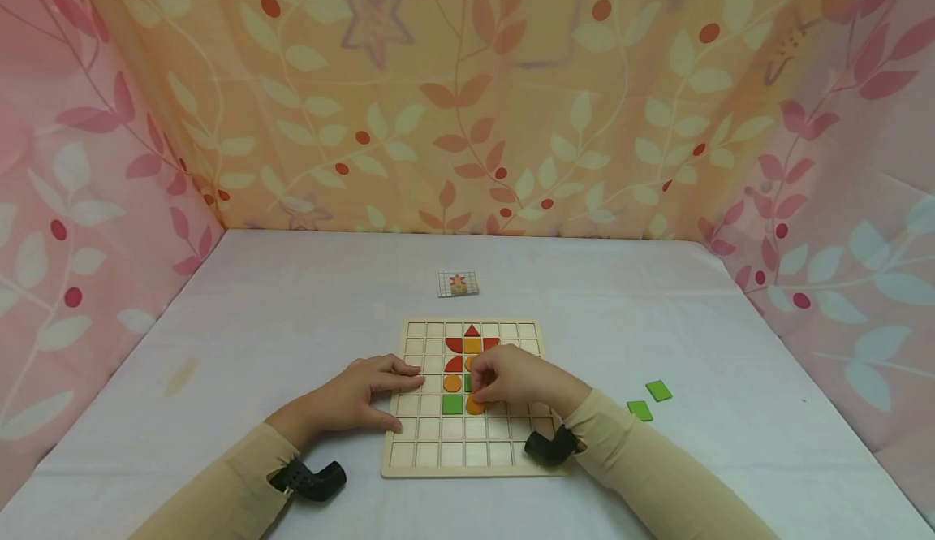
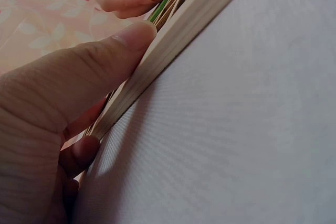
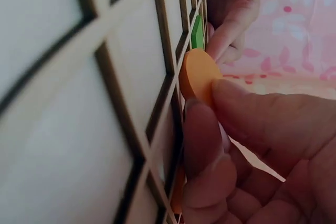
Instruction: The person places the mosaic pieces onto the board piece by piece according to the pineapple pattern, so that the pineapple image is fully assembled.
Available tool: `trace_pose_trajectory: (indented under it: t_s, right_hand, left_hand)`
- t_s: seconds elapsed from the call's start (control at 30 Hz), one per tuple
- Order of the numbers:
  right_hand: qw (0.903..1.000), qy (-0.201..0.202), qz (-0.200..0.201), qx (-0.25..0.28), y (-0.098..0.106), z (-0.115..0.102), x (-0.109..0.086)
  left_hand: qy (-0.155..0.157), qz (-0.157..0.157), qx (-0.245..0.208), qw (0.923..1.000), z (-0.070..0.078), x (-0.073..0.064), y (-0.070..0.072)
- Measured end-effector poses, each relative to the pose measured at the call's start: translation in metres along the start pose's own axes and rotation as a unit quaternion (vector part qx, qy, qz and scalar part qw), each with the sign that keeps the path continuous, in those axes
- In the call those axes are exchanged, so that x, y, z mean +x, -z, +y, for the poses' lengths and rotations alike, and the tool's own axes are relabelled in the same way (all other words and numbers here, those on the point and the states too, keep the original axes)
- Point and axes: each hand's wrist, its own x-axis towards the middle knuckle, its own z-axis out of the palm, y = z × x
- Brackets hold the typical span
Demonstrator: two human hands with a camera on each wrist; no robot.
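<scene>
My right hand pinches an orange disc between thumb and fingers. It holds the disc tilted at a cell of the wooden grid board, beside a green square. Spread along the board's left edge, my left hand rests with thumb and fingertips on the frame. In the left wrist view the thumb lies on the rim. Laid pieces include an orange disc, a red triangle, red rounded pieces and an orange square. My right hand covers part of the pattern.
Two loose green squares lie on the white cloth right of the board. Behind the board is a small card with a printed grid figure. Patterned curtains stand at the back and both sides.
</scene>
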Motion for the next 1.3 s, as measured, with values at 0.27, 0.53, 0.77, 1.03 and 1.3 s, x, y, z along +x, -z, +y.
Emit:
trace_pose_trajectory:
  t_s: [0.27, 0.53, 0.77, 1.03, 1.3]
  right_hand:
    - [0.9996, -0.025, 0.016, -0.003, -0.003, -0.003, 0.0]
    - [0.9989, -0.015, 0.017, -0.041, -0.005, -0.008, -0.001]
    - [0.9996, -0.015, -0.002, -0.023, -0.001, -0.007, -0.002]
    - [0.9995, 0.005, -0.014, -0.026, 0.016, -0.001, -0.007]
    - [0.9997, -0.009, -0.004, 0.024, 0.034, 0.009, -0.019]
  left_hand:
    - [0.003, -0.003, 0.0, 1.0, -0.001, 0.0, 0.0]
    - [0.0, -0.003, 0.005, 1.0, 0.0, 0.001, 0.0]
    - [-0.005, 0.0, 0.007, 1.0, -0.001, 0.001, 0.0]
    - [-0.005, -0.002, 0.008, 1.0, -0.001, 0.001, 0.001]
    - [-0.011, 0.001, 0.005, 0.9999, 0.001, 0.001, 0.001]
